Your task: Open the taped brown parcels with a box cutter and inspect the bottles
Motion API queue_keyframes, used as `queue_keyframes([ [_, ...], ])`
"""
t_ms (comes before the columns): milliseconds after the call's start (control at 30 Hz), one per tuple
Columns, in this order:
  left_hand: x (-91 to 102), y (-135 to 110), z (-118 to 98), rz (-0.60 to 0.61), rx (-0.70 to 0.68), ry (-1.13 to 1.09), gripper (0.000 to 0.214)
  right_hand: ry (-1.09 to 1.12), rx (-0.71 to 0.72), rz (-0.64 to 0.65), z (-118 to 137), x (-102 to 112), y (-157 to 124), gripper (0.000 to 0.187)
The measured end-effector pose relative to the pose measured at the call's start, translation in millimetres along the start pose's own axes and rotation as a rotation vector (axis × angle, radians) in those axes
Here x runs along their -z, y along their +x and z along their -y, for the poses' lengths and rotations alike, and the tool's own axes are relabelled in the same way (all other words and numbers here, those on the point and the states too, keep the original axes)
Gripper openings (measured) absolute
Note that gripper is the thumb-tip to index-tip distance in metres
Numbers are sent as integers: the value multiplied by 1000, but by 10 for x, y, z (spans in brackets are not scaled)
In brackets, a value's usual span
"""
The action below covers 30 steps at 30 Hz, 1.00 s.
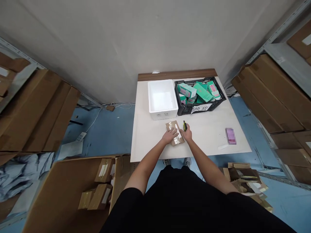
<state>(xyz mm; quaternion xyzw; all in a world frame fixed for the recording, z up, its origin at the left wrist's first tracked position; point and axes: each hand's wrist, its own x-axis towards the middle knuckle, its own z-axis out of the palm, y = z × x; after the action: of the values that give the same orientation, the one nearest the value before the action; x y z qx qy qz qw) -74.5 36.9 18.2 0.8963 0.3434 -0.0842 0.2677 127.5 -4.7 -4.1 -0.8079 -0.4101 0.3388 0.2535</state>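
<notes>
A small taped cardboard box (179,141) with a white label lies near the front of the table (148,139). My left hand (169,136) rests on top of it from the left, fingers spread flat. At the box's right edge, my right hand (187,134) is closed around a yellow and black utility knife (185,125), which points away from me. Its blade is too small to make out. Behind the box stands a white foam bin (164,115) with handwriting on its front. Beside that, a black plastic crate (184,111) holds several green boxes (203,93).
A blurred pink item (230,136) and a white strip (223,147) lie at the table's right. On the left, a big open carton (70,181) contains several small boxes. Opened cardboard (250,184) fills a spot at lower right. Shelves with large cartons (274,94) flank both sides.
</notes>
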Motion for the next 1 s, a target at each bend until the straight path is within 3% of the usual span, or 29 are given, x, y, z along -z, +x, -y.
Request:
queue_keyframes([
  [67,40,101,44,49,-78,2,68,-54,-52,0,-243,9,-291,94],
  [167,2,176,18,50,-41,-29,74,-104,-111,28,-426,28,-488,94],
  [267,-149,216,-187,10,123,-40,82,-108,-103,4,-369,107,-309,95],
  [400,-435,341,-678,-66,454,0,82,32,-91,-46,-260,308,77,81],
  [533,-578,474,-1007,-52,602,33,83,280,-124,12,-454,560,103,68],
  [733,-486,526,-981,-32,646,50,86,379,-60,275,-801,742,-152,59],
  [1000,-457,493,-945,8,653,99,83,504,-95,397,-912,702,-319,59],
])
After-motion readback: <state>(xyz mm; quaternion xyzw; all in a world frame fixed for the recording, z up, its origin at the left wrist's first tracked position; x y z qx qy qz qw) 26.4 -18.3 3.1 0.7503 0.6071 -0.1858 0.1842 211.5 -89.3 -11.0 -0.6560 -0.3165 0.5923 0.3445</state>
